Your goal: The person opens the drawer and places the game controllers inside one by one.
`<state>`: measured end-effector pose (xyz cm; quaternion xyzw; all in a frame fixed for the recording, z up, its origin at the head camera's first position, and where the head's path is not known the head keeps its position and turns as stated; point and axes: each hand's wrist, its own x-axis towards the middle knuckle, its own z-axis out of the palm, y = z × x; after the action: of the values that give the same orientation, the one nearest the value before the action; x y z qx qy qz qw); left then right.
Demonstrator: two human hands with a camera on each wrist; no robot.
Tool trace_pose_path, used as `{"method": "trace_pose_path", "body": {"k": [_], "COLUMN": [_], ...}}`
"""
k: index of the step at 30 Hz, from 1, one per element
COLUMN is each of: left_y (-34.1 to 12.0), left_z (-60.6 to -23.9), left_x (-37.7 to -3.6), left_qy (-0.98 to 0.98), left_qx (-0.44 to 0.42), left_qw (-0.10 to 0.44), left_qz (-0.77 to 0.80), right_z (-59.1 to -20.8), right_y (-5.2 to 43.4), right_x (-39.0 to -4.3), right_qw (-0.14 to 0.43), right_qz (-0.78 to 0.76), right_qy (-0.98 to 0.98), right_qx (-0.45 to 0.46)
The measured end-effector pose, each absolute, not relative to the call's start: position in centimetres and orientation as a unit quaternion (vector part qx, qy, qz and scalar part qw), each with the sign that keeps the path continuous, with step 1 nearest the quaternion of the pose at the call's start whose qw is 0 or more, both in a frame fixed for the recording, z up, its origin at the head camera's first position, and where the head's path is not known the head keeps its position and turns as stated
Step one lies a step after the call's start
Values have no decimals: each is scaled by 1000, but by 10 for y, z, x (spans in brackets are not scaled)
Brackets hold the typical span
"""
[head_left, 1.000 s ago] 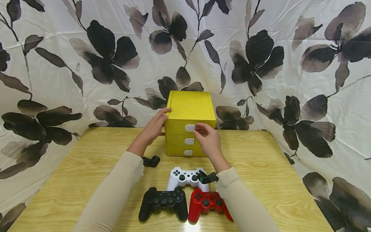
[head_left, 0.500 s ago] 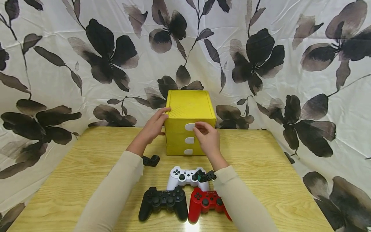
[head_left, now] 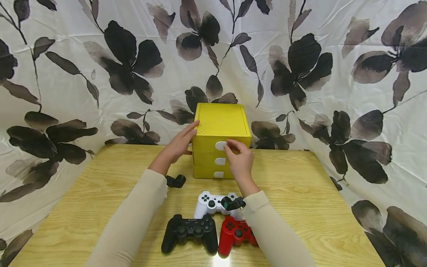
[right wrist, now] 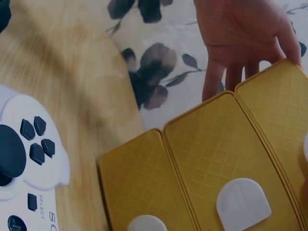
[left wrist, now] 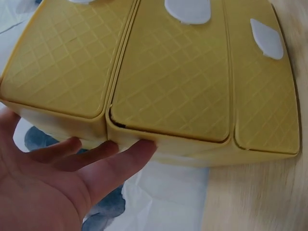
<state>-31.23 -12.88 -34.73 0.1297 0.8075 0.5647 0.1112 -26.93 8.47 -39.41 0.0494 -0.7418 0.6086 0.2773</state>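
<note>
A yellow three-drawer box (head_left: 221, 120) stands at the back of the table, its drawers stacked and shut. Each front carries a white tab handle. My left hand (head_left: 176, 147) lies along the box's left side with fingers extended; in the left wrist view its fingers (left wrist: 127, 166) touch that side wall. With thumb and fingertips, my right hand (head_left: 241, 161) pinches the right end of the top drawer's white handle (head_left: 220, 145). The middle drawer's handle (right wrist: 243, 204) shows clearly in the right wrist view, where the pinch itself is mostly out of frame.
Nearer to me lie a white game controller (head_left: 204, 205), a black one (head_left: 190, 233) and a red one (head_left: 233, 237), partly under my right forearm. Flower-printed cloth (head_left: 227, 55) hangs behind the wooden table (head_left: 110, 178).
The whole head view has shifted slightly to the right. Both hands keep their places on the box, and the drawers look unchanged.
</note>
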Motion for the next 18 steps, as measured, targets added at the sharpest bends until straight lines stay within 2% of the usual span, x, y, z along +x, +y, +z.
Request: {"method": "trace_pose_path", "body": {"k": [10,18], "left_y": [-123,-123], "left_z": [-339,-338], "left_x": [-326,-330], "left_qy": [814,809], "left_qx": [114,125], "left_qw": [157,152], "left_qz": [547,555], "right_z": [-395,-393], "right_y": [85,84], "right_x": [-270,-270], "right_qw": [285,266], "right_qz": [602,611], "right_qy": [-743,-742], "right_qx": [62,75]}}
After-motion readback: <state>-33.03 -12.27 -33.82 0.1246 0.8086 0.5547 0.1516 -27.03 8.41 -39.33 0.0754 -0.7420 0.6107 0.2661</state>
